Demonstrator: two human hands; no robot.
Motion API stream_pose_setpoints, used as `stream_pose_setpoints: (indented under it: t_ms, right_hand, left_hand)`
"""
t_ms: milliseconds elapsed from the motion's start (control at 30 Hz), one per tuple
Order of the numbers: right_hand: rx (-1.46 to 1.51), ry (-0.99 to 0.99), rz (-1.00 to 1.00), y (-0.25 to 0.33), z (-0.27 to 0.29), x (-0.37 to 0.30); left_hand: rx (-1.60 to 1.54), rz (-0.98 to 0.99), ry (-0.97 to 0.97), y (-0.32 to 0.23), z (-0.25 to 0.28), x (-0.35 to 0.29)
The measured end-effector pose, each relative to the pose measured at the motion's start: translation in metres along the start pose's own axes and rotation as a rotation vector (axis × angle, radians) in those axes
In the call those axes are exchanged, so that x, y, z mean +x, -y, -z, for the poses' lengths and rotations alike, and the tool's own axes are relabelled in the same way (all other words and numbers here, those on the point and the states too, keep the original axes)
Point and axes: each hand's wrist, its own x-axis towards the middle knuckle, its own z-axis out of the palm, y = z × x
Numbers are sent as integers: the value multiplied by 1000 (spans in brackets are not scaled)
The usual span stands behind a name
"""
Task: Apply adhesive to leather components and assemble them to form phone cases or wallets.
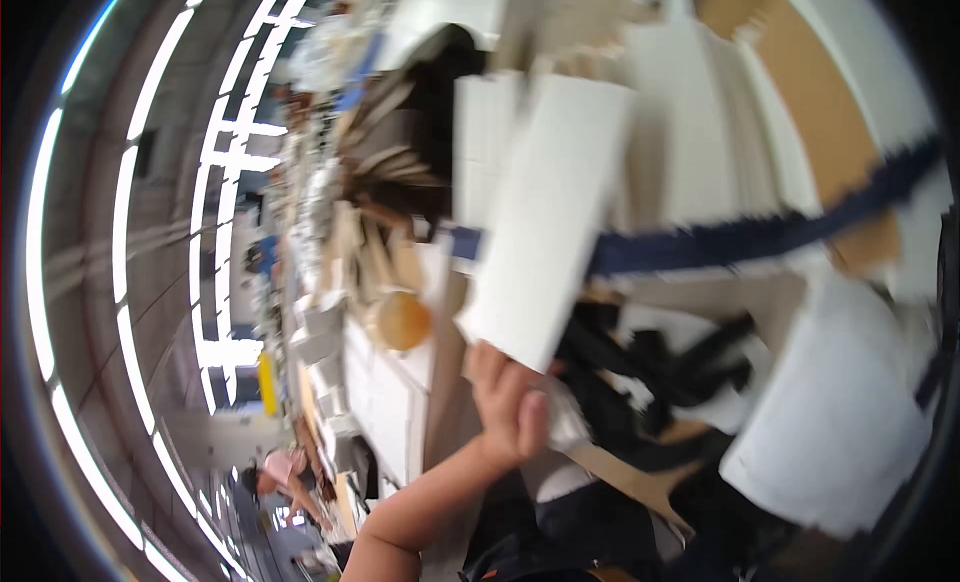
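Observation:
My left hand is closed on the lower end of a long white rectangular panel, which looks like card or board. The panel stands up and tilts to the right at its top, in front of a dark blue strip with frayed edges. Motion blur hides the exact grip of the fingers. Black fabric pieces lie to the right of my hand. My right hand does not show.
Stacks of white and tan sheets fill the far right. A white sheet curves at the near right. Dark brown pieces are heaped beyond the panel. An orange-yellow round object sits left. Another person works at lower left.

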Motion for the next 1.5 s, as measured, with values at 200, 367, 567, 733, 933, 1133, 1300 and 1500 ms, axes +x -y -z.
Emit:
stream_pose_setpoints:
  t_ms: [200,367,567,733,933,1133,1300,1500]
  right_hand:
    - [126,-31,337,111,-65,65]
    - [232,-110,441,137,-96,80]
    - [340,-178,463,126,-147,67]
    - [387,-188,429,83,-198,24]
    - [413,-200,360,19,-236,-38]
    - [433,-216,286,-36,-258,-99]
    - [415,-217,233,-87,-253,-154]
    - [282,-210,207,-171,-187,-223]
  left_hand:
    - [-102,-33,66,4,-4,-6]
    - [-117,31,82,6,-3,-13]
    - [-191,88,66,2,-7,-15]
    - [-192,120,53,2,-8,-18]
    - [-203,165,60,4,-6,-21]
    - [-152,31,98,6,-4,-17]
    - [-223,85,55,4,-7,-18]
    - [-98,-69,-11,-8,-1,3]
